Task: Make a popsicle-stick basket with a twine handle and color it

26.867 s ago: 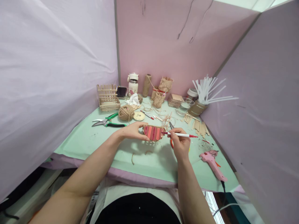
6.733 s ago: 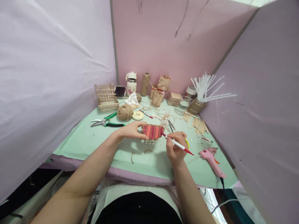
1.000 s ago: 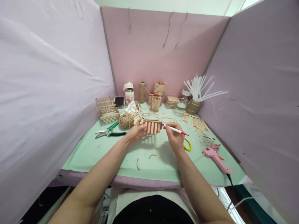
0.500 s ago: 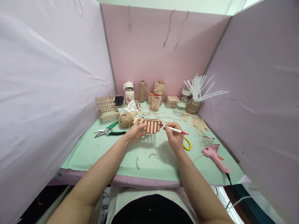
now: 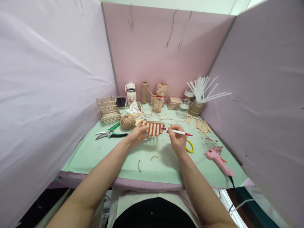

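Note:
My left hand [image 5: 139, 133] grips the left side of a small craft piece [image 5: 155, 129] with red and cream stripes, a rounded lower edge and a twine-like rim on top. A thin wooden stick rises by my left fingers. In my right hand [image 5: 177, 139] is a white marker [image 5: 179, 132] with a red end, held like a pen. Its tip meets the right edge of the striped piece, which is held above the table. Just behind my left hand lies a ball of twine [image 5: 127, 122]. Yellow scissor handles [image 5: 190, 146] show beside my right hand.
Green-handled pruning shears [image 5: 111, 133] lie at left, near a stick-built basket [image 5: 109, 110]. A pink glue gun [image 5: 219, 161] rests at right with its cord over the edge. Behind stand a water cup [image 5: 183, 109], a pot of white sticks [image 5: 196, 108] and a bottle [image 5: 131, 95]. Wooden sticks [image 5: 201, 126] lie scattered.
The marker has shifted very slightly at the right edge of the striped piece. Both hands keep their hold and nearly the same place.

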The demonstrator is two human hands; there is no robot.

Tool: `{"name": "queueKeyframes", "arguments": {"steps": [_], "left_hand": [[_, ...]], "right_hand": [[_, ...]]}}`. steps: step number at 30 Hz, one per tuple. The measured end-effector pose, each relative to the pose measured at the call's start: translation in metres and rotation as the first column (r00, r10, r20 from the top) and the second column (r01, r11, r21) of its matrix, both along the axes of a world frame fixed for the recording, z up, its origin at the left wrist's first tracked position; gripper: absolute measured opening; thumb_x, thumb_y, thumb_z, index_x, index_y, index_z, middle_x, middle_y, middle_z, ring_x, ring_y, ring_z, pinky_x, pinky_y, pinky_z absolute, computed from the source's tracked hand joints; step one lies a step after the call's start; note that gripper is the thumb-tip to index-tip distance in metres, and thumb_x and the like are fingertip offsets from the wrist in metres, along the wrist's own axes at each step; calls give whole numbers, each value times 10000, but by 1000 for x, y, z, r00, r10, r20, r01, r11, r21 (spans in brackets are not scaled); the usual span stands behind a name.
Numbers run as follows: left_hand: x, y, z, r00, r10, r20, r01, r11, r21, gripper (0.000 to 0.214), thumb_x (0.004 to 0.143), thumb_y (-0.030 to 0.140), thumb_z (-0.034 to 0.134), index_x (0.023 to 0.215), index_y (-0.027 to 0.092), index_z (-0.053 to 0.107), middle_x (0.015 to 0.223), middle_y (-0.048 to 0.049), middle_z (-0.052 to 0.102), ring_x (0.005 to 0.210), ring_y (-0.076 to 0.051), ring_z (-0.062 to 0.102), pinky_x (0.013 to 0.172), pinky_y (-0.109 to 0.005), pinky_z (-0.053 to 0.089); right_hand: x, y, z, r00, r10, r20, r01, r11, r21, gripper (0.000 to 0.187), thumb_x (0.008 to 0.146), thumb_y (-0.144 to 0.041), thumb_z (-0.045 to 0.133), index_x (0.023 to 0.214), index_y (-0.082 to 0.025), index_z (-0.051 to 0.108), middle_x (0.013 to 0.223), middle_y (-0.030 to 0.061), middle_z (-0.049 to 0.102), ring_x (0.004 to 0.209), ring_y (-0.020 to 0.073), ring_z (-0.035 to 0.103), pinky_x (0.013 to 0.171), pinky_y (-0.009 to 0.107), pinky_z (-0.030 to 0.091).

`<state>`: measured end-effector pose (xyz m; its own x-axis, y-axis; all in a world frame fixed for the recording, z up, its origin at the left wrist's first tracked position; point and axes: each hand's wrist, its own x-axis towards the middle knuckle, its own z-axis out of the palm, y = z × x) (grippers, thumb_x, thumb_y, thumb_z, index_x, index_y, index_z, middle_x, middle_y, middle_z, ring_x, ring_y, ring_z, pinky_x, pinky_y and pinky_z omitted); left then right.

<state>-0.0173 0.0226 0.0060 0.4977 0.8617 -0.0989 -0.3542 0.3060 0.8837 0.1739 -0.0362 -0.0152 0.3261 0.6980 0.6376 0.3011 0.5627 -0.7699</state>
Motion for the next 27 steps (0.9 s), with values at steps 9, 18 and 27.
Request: {"name": "queueKeyframes", "arguments": {"steps": [9, 18, 27], "left_hand": [[-1, 1, -3, 1000, -18, -5, 18, 1000, 12, 578, 677, 319, 800, 1179, 280, 517, 1202, -73, 626, 1010, -206, 635, 887, -362, 501], [-1, 1, -3, 1000, -25, -18, 25, 1000, 15, 584, 666, 336, 806, 1167, 276, 513, 1210, -71, 616, 1024, -206, 636, 880, -351, 506], [1, -2, 0, 1000, -11, -16, 11, 1000, 4, 565, 624, 315, 822, 1101, 261, 524, 1141, -61, 626, 958, -200, 637, 859, -362, 506]], "right_hand": [[0, -1, 2, 1000, -6, -17, 6, 1000, 1, 97, 862, -318, 602, 843, -224, 615, 777, 8, 624, 756, 177, 594, 726, 332, 460], [0, -4, 3, 1000, -7, 15, 7, 1000, -8, 104, 837, -279, 580, 749, -224, 576, 721, 3, 593, 710, 173, 566, 659, 316, 437], [0, -1, 1, 1000, -17, -22, 18, 1000, 11, 117, 864, -330, 594, 821, -221, 605, 764, 7, 617, 750, 177, 588, 725, 331, 458]]}}
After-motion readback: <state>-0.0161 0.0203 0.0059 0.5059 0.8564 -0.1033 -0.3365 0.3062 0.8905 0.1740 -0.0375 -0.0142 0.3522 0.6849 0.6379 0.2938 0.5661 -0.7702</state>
